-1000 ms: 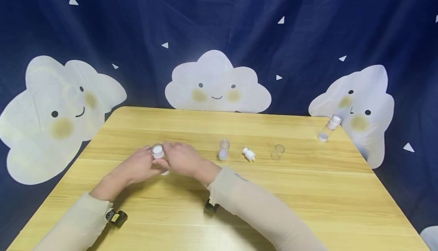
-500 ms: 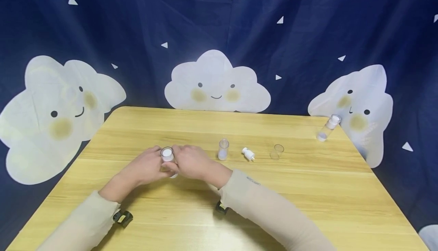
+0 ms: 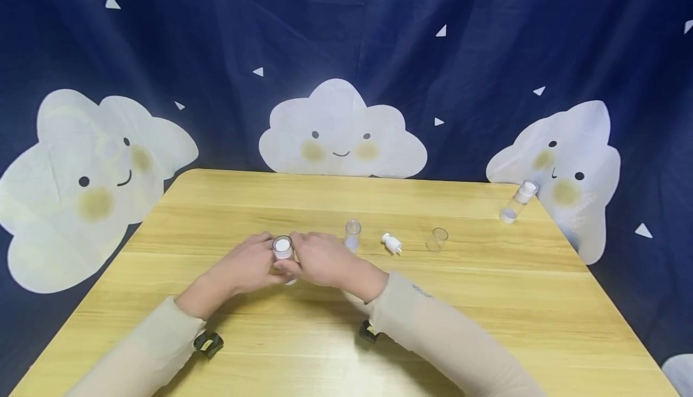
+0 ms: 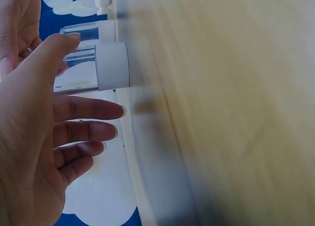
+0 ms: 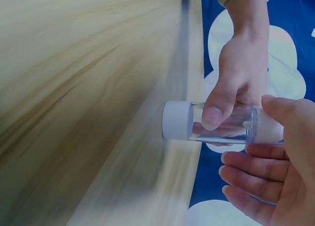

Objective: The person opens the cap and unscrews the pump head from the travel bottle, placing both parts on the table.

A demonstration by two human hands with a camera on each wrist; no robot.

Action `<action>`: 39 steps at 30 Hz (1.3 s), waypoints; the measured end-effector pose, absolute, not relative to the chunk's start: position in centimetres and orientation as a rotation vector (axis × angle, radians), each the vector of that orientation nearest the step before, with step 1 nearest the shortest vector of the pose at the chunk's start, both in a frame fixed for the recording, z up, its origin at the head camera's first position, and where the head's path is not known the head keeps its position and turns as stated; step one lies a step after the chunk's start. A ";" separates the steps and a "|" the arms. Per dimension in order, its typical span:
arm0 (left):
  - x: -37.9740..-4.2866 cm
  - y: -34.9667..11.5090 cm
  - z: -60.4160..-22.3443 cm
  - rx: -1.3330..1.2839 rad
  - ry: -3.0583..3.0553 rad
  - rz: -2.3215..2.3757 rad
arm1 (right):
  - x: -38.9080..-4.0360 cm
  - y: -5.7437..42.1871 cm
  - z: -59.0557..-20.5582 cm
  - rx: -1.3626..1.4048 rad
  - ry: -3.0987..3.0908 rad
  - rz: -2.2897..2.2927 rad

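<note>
Between both hands stands a small clear bottle (image 3: 283, 249), upright close over the table, with a white base and a white top inside a clear rim. My left hand (image 3: 246, 269) pinches its clear body between thumb and fingers; the left wrist view shows the thumb across the body above the white base (image 4: 112, 66). My right hand (image 3: 327, 260) grips the upper end, its thumb along the white top (image 5: 268, 125) in the right wrist view, the other fingers bent below. Just beyond the right hand is a second clear bottle (image 3: 352, 233), lacking a pump.
A white pump head (image 3: 392, 243) lies on the wooden table (image 3: 303, 349), right of the second bottle. Farther right is a clear cap (image 3: 437, 240). Another bottle (image 3: 518, 202) with a white top stands near the back right corner. A blue cloud-printed curtain (image 3: 346, 30) hangs behind.
Both hands, with the bottle between them, have slid right along the table, toward the second bottle, whose lower part is now partly behind the right hand. The other pieces stay put.
</note>
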State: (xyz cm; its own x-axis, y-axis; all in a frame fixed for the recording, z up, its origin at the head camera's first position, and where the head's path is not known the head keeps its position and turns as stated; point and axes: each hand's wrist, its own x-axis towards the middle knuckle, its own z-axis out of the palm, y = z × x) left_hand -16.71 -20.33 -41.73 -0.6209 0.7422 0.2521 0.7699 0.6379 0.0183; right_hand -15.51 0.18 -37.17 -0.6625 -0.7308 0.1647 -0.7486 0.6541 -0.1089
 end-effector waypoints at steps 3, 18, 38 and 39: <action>-16.8 -19.7 -41.8 -1.254 -2.638 -0.176 | -15.4 0.9 -37.0 1.237 -2.773 0.271; -17.1 -16.0 -41.7 -1.315 -2.689 -0.201 | -15.3 4.4 -37.1 1.169 -2.815 0.345; -17.5 -11.4 -41.6 -1.334 -2.725 -0.124 | -14.5 9.0 -37.2 1.025 -2.828 0.497; -17.5 -11.1 -41.6 -1.337 -2.722 -0.121 | -14.4 9.3 -37.1 1.019 -2.830 0.500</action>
